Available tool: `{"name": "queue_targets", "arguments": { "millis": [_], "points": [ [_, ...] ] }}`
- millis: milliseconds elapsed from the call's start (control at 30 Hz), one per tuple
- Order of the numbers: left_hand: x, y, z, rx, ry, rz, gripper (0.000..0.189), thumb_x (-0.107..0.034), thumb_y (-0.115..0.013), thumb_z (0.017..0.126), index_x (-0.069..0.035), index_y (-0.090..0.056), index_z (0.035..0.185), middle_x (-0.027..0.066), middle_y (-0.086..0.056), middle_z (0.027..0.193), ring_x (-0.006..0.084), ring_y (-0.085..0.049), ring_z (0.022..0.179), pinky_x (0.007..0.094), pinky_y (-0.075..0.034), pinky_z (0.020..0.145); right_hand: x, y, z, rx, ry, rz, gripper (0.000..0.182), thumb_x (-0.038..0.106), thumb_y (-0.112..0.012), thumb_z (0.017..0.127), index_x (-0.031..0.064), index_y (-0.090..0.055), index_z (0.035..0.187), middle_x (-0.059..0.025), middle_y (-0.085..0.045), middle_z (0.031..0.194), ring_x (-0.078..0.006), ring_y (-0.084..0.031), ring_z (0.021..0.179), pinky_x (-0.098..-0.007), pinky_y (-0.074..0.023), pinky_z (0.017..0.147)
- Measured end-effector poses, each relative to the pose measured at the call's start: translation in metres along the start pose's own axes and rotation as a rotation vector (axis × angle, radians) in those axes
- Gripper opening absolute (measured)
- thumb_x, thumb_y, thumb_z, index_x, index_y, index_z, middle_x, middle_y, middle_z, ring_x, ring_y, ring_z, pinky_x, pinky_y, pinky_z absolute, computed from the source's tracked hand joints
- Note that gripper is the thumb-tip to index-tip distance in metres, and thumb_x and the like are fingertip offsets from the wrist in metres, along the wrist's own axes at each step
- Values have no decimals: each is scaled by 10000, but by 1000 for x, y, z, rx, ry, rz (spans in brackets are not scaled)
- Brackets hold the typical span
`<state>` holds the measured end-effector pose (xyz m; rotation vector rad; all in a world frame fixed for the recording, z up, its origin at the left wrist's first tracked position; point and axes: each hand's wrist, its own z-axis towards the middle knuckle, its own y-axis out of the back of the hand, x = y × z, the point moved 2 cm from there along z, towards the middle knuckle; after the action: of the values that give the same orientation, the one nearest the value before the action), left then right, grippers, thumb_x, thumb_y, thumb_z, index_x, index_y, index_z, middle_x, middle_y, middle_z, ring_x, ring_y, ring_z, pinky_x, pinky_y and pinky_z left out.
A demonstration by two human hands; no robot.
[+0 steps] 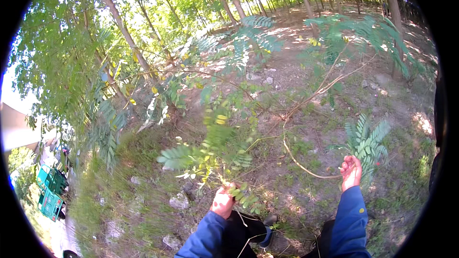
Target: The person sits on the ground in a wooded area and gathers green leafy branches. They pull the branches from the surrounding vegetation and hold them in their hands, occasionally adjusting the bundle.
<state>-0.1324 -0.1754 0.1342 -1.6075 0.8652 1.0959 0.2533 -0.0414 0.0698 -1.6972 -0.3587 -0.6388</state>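
Note:
My left hand is closed around a bunch of leafy twigs. Their green and yellow pinnate leaves spread upward from the fist, partly blurred. To the right, my right hand has its fingers curled on a thin woody branch, which bows down from a shrub's forked stem. Beyond those fingers fans out a spray of pinnate leaves. Exactly how the right fingers meet the branch is partly hidden.
Pale stones lie in the grass at left. Long leafy shoots of the shrub reach outward ahead. Tree trunks stand behind. A green cargo vehicle is at the far left, and my shoe is below.

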Motion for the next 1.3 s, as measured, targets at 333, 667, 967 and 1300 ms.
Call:
{"name": "queue_targets", "arguments": {
  "millis": [333, 667, 967, 1300],
  "points": [
    [-33, -123, -35, 596, -233, 73, 92, -46, -550, 815, -39, -529, 904, 82, -518, 759, 171, -525, 676, 442, -449, 809, -7, -9, -7, 131, -240, -288, 275, 312, -489, 837, 54, -576, 803, -34, -604, 779, -112, -539, 612, -229, -433, 537],
    [-63, -241, -11, 479, -16, 71, 91, -102, -536, 841, -12, -545, 848, 52, -556, 714, 112, -527, 645, 227, -434, 641, 4, -22, -20, 270, -221, -252, 274, 264, -460, 854, 25, -589, 816, -100, -609, 870, -133, -534, 668, -259, -431, 575],
    [-33, -248, 41, 586, -55, 516, 214, -241, -454, 898, -52, -548, 860, 25, -535, 622, 103, -488, 488, 256, -456, 493, 0, -15, -17, 460, -196, -371, 261, 259, -506, 802, 27, -609, 863, -41, -630, 818, -102, -537, 621, -221, -406, 560],
    [143, -163, 22, 403, 472, 271, 213, -257, -461, 905, -68, -559, 891, 17, -558, 801, 105, -495, 655, 251, -434, 571, -10, 2, -19, 567, -145, -744, 213, 124, -640, 702, 20, -614, 885, -59, -625, 741, -139, -575, 642, -274, -466, 593]
  ]
}}
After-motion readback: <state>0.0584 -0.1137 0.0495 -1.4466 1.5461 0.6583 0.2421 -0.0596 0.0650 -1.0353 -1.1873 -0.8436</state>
